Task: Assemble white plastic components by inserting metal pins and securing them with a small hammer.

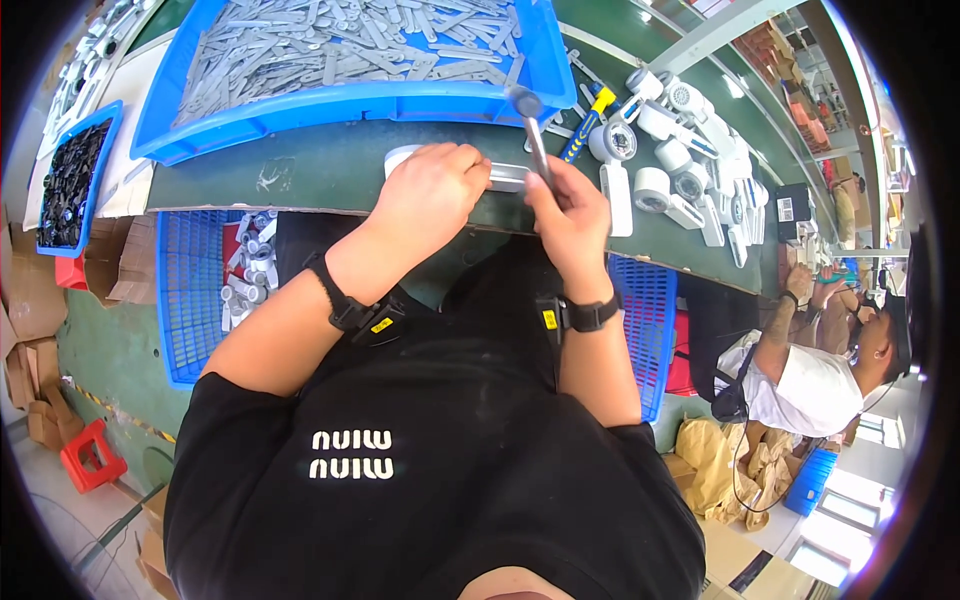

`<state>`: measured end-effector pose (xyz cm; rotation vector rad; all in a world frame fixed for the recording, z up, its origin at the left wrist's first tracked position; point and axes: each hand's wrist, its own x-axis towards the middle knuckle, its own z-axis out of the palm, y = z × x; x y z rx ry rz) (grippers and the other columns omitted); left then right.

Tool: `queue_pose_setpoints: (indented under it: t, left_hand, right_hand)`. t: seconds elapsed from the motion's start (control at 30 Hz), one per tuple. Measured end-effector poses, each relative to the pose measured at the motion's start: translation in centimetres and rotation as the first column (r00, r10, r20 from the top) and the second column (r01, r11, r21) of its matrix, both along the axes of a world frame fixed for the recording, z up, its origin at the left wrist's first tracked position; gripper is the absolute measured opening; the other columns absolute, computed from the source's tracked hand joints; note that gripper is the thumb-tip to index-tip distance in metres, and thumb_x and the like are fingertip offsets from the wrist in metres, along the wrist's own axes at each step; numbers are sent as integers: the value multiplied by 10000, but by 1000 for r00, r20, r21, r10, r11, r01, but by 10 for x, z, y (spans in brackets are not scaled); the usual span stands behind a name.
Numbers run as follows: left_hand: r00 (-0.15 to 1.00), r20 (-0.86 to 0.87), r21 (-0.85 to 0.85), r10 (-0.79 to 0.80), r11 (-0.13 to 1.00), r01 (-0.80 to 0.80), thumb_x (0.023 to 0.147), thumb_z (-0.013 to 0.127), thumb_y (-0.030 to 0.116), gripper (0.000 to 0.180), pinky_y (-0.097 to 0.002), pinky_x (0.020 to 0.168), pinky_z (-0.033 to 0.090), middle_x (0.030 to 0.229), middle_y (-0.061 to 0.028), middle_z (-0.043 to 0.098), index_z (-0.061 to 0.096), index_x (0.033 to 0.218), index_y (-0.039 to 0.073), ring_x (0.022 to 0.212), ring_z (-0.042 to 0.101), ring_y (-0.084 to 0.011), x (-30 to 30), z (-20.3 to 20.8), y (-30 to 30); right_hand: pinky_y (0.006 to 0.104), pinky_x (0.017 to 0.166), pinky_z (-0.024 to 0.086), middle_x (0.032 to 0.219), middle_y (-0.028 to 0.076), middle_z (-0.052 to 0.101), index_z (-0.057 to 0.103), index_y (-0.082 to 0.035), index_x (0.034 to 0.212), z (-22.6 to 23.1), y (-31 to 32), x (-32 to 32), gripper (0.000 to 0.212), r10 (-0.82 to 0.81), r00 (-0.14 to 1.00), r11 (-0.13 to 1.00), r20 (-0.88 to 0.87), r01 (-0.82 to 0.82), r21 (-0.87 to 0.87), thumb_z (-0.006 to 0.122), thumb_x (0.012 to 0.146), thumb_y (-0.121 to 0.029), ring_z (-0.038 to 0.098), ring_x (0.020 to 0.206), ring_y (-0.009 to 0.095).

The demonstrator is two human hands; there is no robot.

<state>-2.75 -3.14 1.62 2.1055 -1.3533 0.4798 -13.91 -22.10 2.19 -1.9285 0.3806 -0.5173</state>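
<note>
My left hand (435, 195) is closed round a white plastic part with a round end (401, 157) at the bench's near edge. The part's pale grey handle (508, 175) sticks out to the right, toward my other hand. In my right hand (577, 207), fingers wrapped, is a metal tool with a rounded head (526, 102) and a straight shaft, tilted up over the bench. I cannot make out its exact kind. Just right of it lies a tool with a blue-and-yellow handle (584, 132).
A blue tray (300, 112) full of flat grey strips stands ahead. Piled to the right are white round-headed parts (690, 180). A smaller blue tray (112, 125) of black pieces sits left. Blue crates (190, 300) flank me below the bench. A co-worker (800, 370) is at right.
</note>
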Motion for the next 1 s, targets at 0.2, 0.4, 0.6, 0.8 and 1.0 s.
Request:
queue_pose_setpoints:
  t: [0.2, 0.4, 0.6, 0.8, 1.0]
  left_hand:
    - [999, 43, -31, 21, 999, -19, 895, 789, 87, 97, -426, 809, 610, 995, -89, 747, 754, 946, 12, 915, 748, -300, 0, -2, 1]
    - [999, 47, -40, 15, 999, -13, 885, 786, 74, 83, -429, 799, 608, 983, -87, 741, 754, 935, 17, 897, 745, -301, -1, -1, -1]
    - [999, 29, -48, 14, 999, -13, 882, 785, 70, 83, -429, 800, 610, 978, -88, 742, 758, 938, 16, 893, 748, -305, -1, 0, -2]
    - [1000, 6, -46, 26, 999, -25, 877, 785, 65, 78, -437, 790, 617, 982, -86, 748, 767, 943, 29, 897, 751, -320, -2, 4, -1]
    - [999, -22, -63, 29, 998, -30, 897, 794, 83, 63, -432, 776, 623, 1004, -72, 771, 791, 948, 46, 893, 762, -317, -3, 6, -3]
  right_hand:
    - [236, 593, 506, 922, 62, 748, 554, -47, 1628, 16, -11, -72, 550, 30, 969, 1000, 244, -29, -8, 599, 1083, 12, 626, 664, 74]
    - [299, 692, 501, 789, 99, 637, 671, -50, 1521, 22, 3, -74, 501, 28, 1000, 888, -15, -32, -459, 601, 1037, 57, 551, 674, 135]
    - [304, 680, 502, 777, 124, 621, 639, -10, 1537, 22, -2, -85, 508, -54, 980, 973, 192, 95, -212, 596, 1037, 67, 596, 676, 161]
    - [372, 696, 544, 840, 227, 677, 673, -99, 1523, 39, 19, -70, 536, 106, 993, 917, -52, -118, -381, 635, 1012, 58, 651, 677, 347]
    - [318, 673, 531, 872, 194, 716, 682, -112, 1527, 7, 12, -68, 560, 80, 995, 924, 53, -54, -379, 630, 1003, 78, 616, 636, 243]
